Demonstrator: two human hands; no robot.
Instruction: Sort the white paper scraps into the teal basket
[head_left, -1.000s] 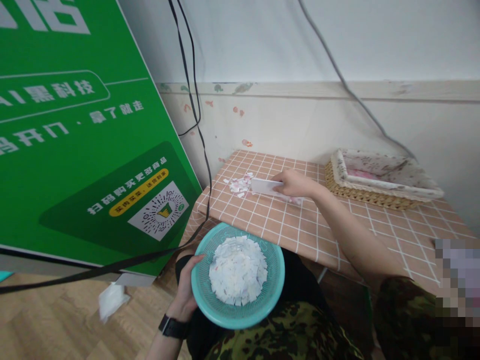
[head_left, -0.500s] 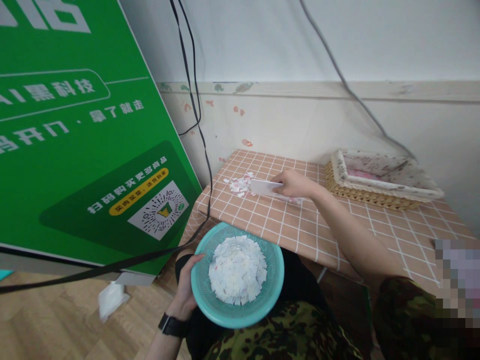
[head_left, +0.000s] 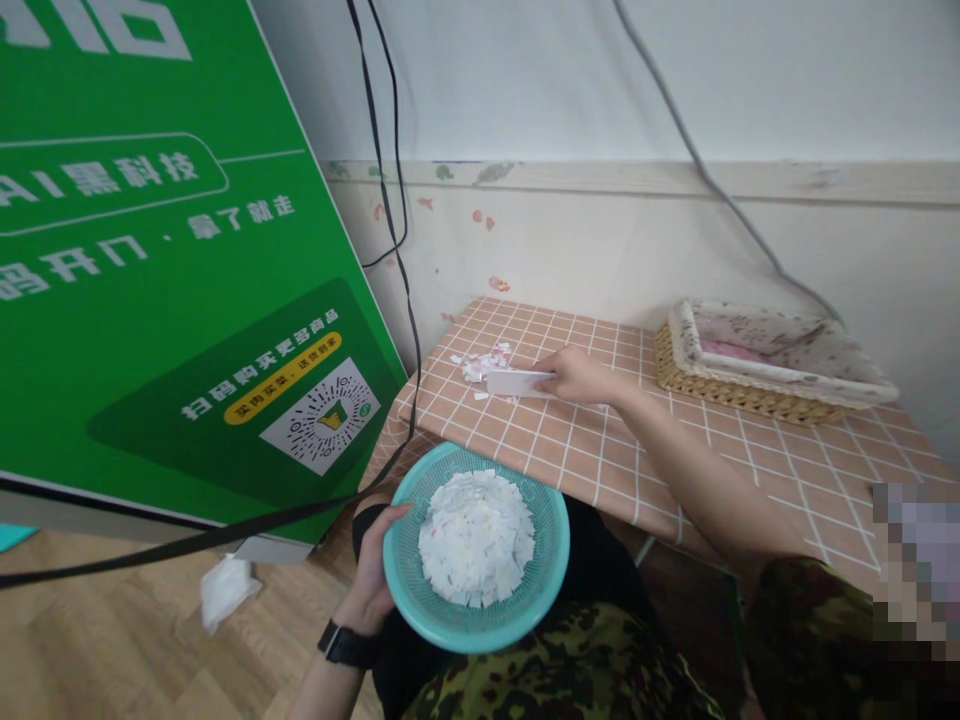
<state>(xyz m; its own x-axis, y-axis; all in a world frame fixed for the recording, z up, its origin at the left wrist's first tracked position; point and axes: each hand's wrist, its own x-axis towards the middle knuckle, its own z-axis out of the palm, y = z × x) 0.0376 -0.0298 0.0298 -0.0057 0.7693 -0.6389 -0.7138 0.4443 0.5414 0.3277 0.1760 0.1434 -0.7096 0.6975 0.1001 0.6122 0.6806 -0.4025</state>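
My left hand point(head_left: 378, 560) grips the left rim of a turquoise plastic colander point(head_left: 551, 585), held over my lap below the table's front edge. A heap of small white paper scraps point(head_left: 476, 540) fills its middle. Over the table, my right hand point(head_left: 577, 376) is closed on one end of a white, flat, oblong object point(head_left: 521, 382); its exact kind is unclear. The object's left end meets a loose patch of white and pinkish paper scraps point(head_left: 486, 358) on the checked cloth, and it partly hides them.
A brown checked cloth covers the table point(head_left: 585, 455). At the back right stands a cloth-lined wicker basket point(head_left: 757, 390). A green cabinet point(head_left: 172, 380) rises at left, with a black strap point(head_left: 225, 535) crossing before it. A white plastic bag point(head_left: 227, 592) lies on the floor.
My right hand has slid the white oblong object slightly left and down, further over the loose scraps. My left hand and the colander stay almost still.
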